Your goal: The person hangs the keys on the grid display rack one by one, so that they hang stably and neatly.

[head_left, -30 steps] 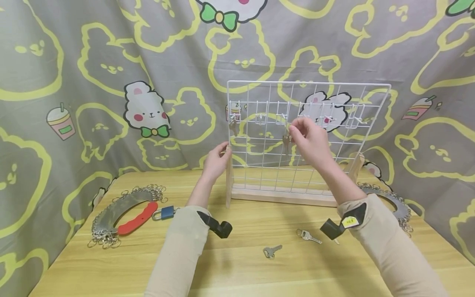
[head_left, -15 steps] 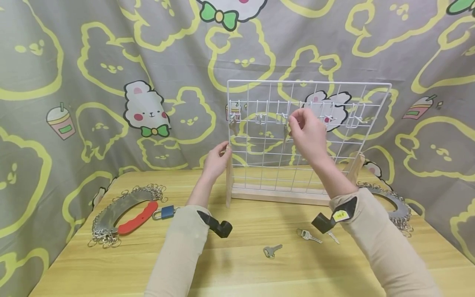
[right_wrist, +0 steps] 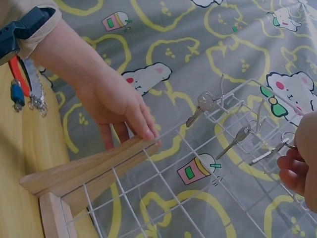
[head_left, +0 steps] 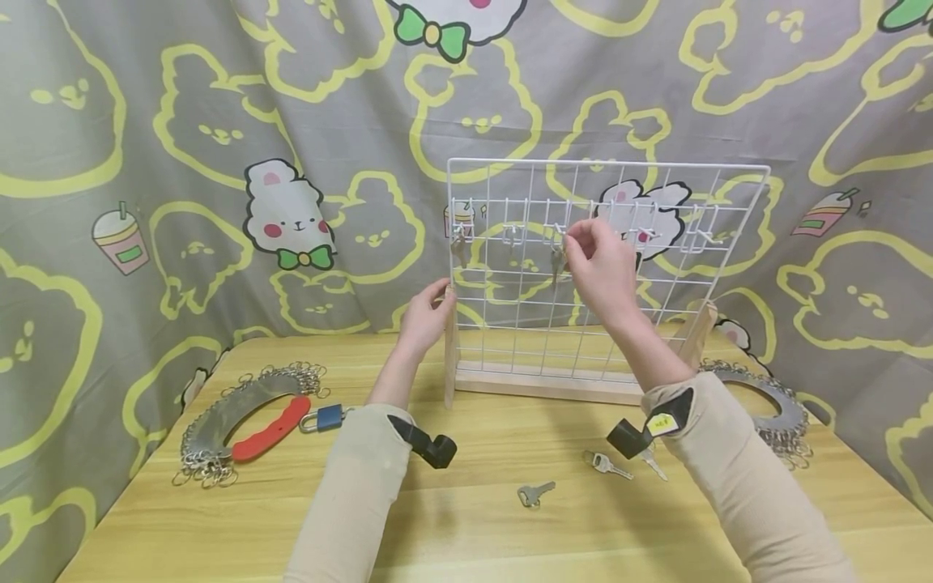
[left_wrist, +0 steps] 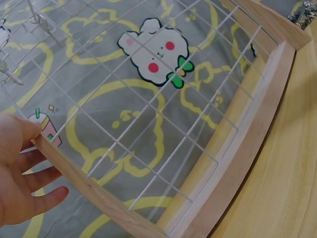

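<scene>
A white wire grid rack point(head_left: 605, 164) with hooks stands upright on its wooden base. My left hand point(head_left: 425, 317) grips the top of the left wooden upright point(left_wrist: 89, 191), thumb on the near side and fingers behind. My right hand point(head_left: 603, 267) pinches the ring point(right_wrist: 289, 140) of a small metal key point(right_wrist: 270, 151) in front of the grid. This key hangs tip down beside the third hook point(head_left: 557, 229). In the right wrist view, one key point(right_wrist: 202, 105) hangs at the leftmost hook and another key point(right_wrist: 238, 138) at the hook beside it.
On the table lie a loose key point(head_left: 535, 492) and two more keys, one point(head_left: 608, 465) nearer the middle. At left are a red-handled metal key holder point(head_left: 270, 429) edged with rings and a blue padlock point(head_left: 330, 417). A similar ringed plate point(head_left: 787, 413) lies behind my right forearm.
My right hand has moved slightly up and left, bringing the pinched key closer to the third hook. My left hand stays on the upright.
</scene>
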Tool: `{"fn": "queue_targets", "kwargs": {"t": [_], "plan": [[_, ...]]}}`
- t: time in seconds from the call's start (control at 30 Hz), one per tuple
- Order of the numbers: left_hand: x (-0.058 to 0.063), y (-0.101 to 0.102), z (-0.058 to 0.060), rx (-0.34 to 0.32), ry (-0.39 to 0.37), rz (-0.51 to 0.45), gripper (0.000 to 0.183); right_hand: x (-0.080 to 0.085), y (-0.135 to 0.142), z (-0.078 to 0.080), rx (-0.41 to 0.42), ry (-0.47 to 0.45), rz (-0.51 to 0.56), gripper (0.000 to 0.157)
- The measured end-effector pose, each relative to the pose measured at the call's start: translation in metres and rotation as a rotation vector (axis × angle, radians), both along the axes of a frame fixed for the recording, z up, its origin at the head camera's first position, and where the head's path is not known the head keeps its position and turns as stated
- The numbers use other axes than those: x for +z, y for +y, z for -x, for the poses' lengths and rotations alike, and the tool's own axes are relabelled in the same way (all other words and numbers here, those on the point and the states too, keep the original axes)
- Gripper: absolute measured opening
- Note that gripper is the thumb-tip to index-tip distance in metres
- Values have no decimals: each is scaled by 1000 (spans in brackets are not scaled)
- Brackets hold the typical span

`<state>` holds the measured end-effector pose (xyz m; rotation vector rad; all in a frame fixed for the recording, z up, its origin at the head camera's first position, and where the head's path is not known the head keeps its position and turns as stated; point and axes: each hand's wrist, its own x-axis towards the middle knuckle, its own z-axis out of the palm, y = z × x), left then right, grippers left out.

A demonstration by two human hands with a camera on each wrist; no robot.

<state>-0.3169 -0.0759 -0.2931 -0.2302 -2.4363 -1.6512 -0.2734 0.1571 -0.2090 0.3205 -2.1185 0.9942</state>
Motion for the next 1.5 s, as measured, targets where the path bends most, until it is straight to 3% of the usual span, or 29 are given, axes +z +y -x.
{"fn": "queue_targets", "kwargs": {"t": [0.37, 0.83, 1.0, 1.27, 1.5], "plan": [[0, 0, 0, 3, 6, -4, 44, -19, 7, 0, 46, -49, 27, 16], [0, -1, 0, 2, 3, -13, 45, -65, 23, -15, 152, -188, 20, 15], [0, 0, 0, 2, 4, -7, 45, -85, 28, -23, 235, -262, -10, 20], [0, 0, 0, 0, 2, -12, 45, -116, 31, -36, 461, -380, -65, 22], [0, 0, 0, 1, 1, 1, 45, -145, 33, -51, 602, -470, -123, 19]]}}
